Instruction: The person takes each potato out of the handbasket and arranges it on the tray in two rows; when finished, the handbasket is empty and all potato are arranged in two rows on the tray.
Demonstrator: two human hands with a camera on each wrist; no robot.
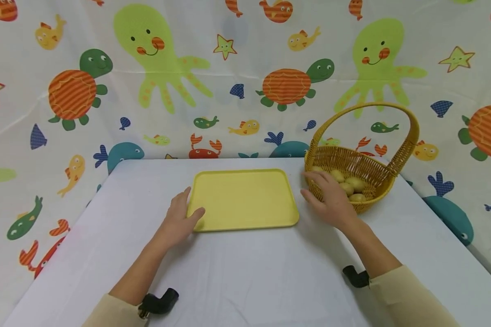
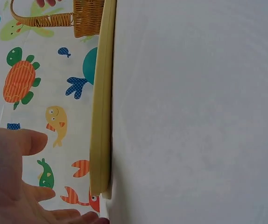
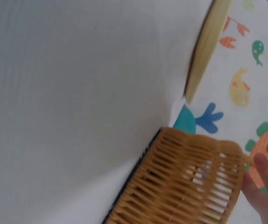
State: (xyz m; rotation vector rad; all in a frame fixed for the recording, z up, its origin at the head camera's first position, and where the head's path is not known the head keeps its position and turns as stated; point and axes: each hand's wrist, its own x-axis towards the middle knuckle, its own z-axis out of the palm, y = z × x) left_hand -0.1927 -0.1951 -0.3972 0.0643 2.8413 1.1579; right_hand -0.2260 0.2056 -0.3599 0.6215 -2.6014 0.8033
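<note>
A yellow rectangular tray (image 1: 243, 200) lies flat on the white table. My left hand (image 1: 178, 222) is at the tray's left edge, thumb spread from the fingers, holding nothing; whether it touches the rim I cannot tell. To the right stands a wicker basket (image 1: 376, 170) with a tall arched handle. Inside it sit several yellowish-brown potatoes (image 1: 355, 184), some hidden behind my right hand (image 1: 331, 200). That hand hovers at the basket's left side with loosely extended fingers. In the right wrist view its fingers appear beside the basket's rim (image 3: 234, 154), gripping nothing.
White cloth covers the table (image 1: 229, 272). Behind it hangs a curtain (image 1: 237, 118) printed with sea animals. A black wrist mount (image 1: 159, 302) sits on the left forearm, and another mount (image 1: 356, 276) on the right.
</note>
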